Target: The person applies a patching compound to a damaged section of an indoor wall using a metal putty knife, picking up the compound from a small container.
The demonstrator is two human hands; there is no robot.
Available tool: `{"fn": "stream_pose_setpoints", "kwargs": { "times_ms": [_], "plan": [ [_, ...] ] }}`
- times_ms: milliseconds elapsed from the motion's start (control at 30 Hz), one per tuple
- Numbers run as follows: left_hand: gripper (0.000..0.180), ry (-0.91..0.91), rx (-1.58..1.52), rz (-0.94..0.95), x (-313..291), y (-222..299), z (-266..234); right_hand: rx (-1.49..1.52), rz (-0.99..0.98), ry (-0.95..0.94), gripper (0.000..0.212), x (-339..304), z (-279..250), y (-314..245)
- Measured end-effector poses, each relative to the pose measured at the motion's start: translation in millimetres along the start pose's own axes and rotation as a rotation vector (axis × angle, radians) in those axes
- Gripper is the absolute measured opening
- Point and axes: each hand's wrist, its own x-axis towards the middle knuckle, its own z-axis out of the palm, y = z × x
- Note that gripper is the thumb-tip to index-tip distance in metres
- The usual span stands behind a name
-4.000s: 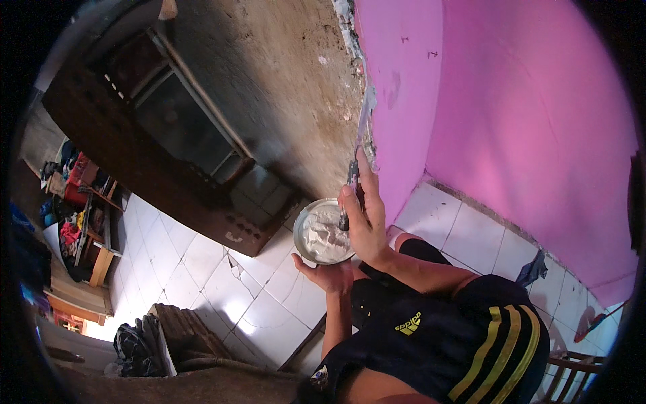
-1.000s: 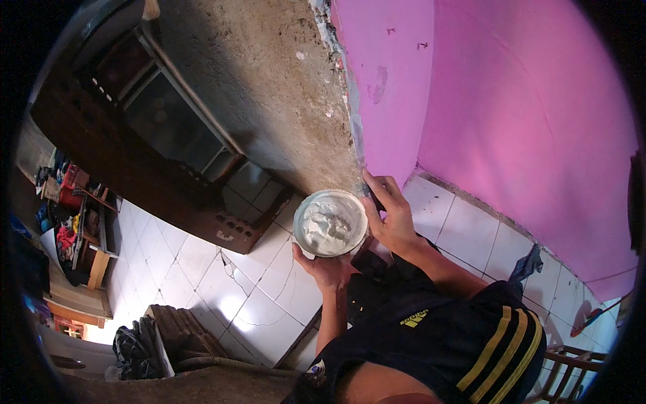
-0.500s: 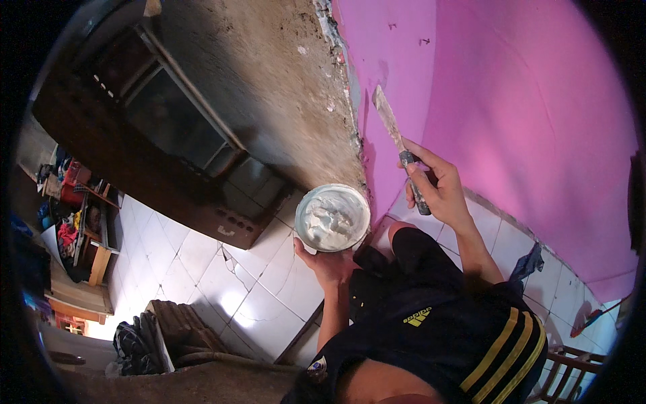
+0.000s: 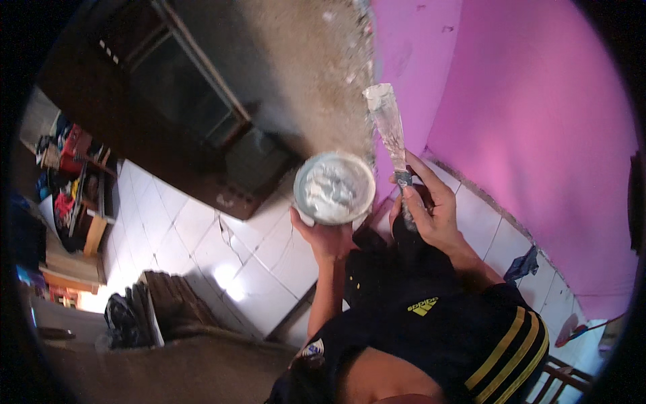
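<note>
My left hand (image 4: 325, 237) holds a round bowl (image 4: 301, 192) from below, thumb against its near left side. White paste (image 4: 331, 190) lies inside it in uneven mounds. In my right hand (image 4: 434, 212) is a putty knife (image 4: 388, 128), fingers wrapped round its dark handle. The blade points up and away, its broad face showing, smeared with paste that is thickest at the tip. Blade and bowl are apart, the knife to the right of the bowl. Behind the blade, bare rough plaster (image 4: 323, 81) meets a pink wall (image 4: 525, 148) along a ragged edge.
A dark wooden cabinet (image 4: 155, 141) with glass panes stands at left on white floor tiles (image 4: 182, 222), some cracked. Cluttered shelves (image 4: 74, 182) are farther left. Lower left are a black plastic bag (image 4: 126, 322) and a brown stack (image 4: 176, 299). A dark cloth (image 4: 521, 264) lies by the pink wall.
My right hand has come slightly lower, and the putty knife has turned so its broad blade face shows. The bowl sits higher in view; the whole view has shifted a little.
</note>
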Motion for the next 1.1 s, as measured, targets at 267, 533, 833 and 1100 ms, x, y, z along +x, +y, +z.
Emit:
{"fn": "stream_pose_setpoints", "kwargs": {
  "times_ms": [267,533,833,1100],
  "plan": [
    [0.078,-0.089,-0.023,-0.124,7,30,-4,-0.671,-0.251,-0.273,0.041,-5,-19,31],
    [0.073,-0.03,-0.001,0.018,16,40,-10,-0.905,-0.254,-0.523,0.049,11,-36,22],
    [0.066,-0.03,-0.006,-0.001,23,39,-27,-1.062,-0.238,-0.765,0.046,28,-53,-5],
    [0.064,-0.01,-0.052,0.015,28,41,-45,-1.136,-0.269,-0.855,0.056,41,-64,-10]
  ]
}}
